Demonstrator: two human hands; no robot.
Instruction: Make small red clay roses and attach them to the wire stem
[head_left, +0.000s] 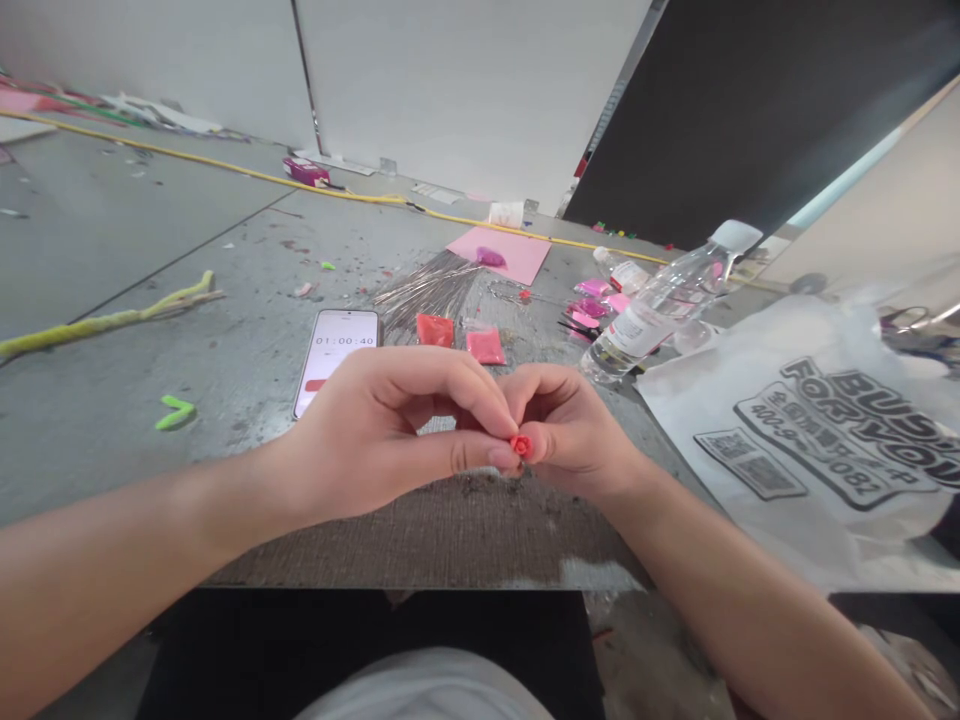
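Note:
A tiny red rose-like piece is pinched between my two hands above the table's front edge. My left hand has its thumb and forefinger closed on the piece's left side. From the right, the thumb and forefinger of my right hand press on the same piece. The other fingers of both hands are curled and partly hidden. Just beyond my hands lie a red packet and a pinkish-red packet. A phone showing a timer is partly covered by my left hand.
Thin wires lie behind the packets, near a pink sheet. A clear bottle and a white plastic bag are at the right. A green bent piece and a yellow-green stem lie at the left.

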